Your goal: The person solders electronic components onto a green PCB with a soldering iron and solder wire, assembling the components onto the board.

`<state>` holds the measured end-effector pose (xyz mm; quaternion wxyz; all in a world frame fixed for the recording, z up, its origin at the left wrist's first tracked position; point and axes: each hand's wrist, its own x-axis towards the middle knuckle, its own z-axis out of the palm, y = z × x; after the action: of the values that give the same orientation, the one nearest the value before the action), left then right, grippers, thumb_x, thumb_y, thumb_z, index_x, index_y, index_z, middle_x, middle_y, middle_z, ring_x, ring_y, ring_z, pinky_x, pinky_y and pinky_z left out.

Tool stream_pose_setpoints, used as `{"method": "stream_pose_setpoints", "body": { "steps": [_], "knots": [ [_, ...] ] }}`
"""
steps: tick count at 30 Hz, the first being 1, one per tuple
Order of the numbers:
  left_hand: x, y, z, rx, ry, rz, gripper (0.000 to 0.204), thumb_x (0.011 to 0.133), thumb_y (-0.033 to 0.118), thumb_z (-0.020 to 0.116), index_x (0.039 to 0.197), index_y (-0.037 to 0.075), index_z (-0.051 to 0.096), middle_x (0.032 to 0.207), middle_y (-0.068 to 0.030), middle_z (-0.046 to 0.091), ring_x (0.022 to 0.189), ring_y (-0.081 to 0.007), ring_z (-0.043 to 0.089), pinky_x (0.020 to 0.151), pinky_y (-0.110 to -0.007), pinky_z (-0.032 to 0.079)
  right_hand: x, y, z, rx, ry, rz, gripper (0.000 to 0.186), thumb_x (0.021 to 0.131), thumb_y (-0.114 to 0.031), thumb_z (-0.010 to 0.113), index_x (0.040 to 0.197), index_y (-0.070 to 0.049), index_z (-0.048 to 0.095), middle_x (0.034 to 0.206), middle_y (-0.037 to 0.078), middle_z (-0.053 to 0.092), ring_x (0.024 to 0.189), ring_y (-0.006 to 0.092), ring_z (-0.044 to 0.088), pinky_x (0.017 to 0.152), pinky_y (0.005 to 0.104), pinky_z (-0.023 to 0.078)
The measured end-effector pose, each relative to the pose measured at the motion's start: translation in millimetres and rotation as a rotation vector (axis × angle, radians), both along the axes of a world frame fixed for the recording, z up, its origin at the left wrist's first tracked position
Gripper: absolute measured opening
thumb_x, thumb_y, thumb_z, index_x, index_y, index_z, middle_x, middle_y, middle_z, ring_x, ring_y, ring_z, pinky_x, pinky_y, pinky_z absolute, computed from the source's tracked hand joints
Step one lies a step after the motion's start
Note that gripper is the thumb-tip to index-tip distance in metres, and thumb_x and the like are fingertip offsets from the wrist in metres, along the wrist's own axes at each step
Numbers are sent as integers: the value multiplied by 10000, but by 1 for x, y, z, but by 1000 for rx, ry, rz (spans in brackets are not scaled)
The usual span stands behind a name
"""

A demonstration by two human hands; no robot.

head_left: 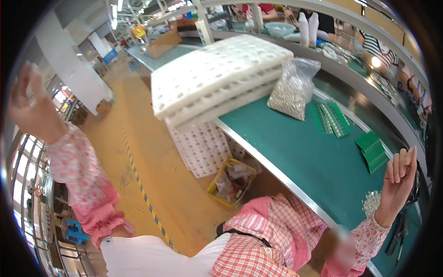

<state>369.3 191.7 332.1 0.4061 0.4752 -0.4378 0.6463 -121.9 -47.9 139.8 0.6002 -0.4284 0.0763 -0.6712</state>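
Observation:
My left hand [39, 108] is raised at the far left, away from the bench, fingers apart and a little blurred, with nothing in it. Over the right end of the green bench top [286, 143] my right hand [398, 184] is lifted, fingers stretched upward and nothing visible in the palm. Beside its wrist lies a small heap of tiny pale parts [372, 202]. Folded-looking green circuit boards [372, 150] lie just beyond that hand. Farther back are more green boards with pale strips [330, 119] and a clear plastic bag of small pale parts [290, 94].
Thick white foam trays with holes [217, 69] are stacked at the bench's left end, jutting past its edge. Below stand a perforated white sheet [200, 150] and a yellow bin [231, 182]. A black-handled tool [400, 233] lies at right. Other people work beyond the metal rail [350, 60].

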Motion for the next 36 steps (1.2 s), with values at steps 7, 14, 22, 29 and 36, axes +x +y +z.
{"method": "stream_pose_setpoints", "body": {
  "steps": [7,14,22,29,36],
  "knots": [
    [-92,-91,-255,45,566,-498,704,766,5,678,1358,-22,299,1347,-172,354,1077,-301,563,951,-422,456,73,32,2,32,583,-241,219,966,-245,490,837,-84,563,677,-25,548,499,24,447,423,183,352],
    [-263,-166,-298,937,917,-1318,296,668,23,709,939,34,591,980,-110,652,869,-277,632,851,-385,456,81,46,-37,-278,1037,-143,157,830,-115,657,726,-1,630,623,64,555,522,120,482,481,254,378],
    [-279,-250,-307,1280,155,-1423,139,780,94,680,725,78,553,703,-27,576,690,-187,582,862,-410,399,0,16,-73,122,1148,-91,242,862,-176,643,691,-9,601,614,22,552,529,64,449,482,238,364],
    [-283,-385,-307,1223,438,-1045,249,846,260,622,985,54,603,977,-110,627,974,-287,581,902,-410,382,-44,32,-117,539,955,-735,265,895,-113,588,658,-16,521,570,13,537,504,43,465,458,200,341],
    [-263,-460,-322,1522,124,-880,671,657,412,781,1173,55,542,1233,-188,519,1156,-359,491,984,-435,383,-51,56,-148,541,1006,-889,272,872,-64,591,621,3,513,544,38,530,461,76,474,448,226,338]
  ]
}}
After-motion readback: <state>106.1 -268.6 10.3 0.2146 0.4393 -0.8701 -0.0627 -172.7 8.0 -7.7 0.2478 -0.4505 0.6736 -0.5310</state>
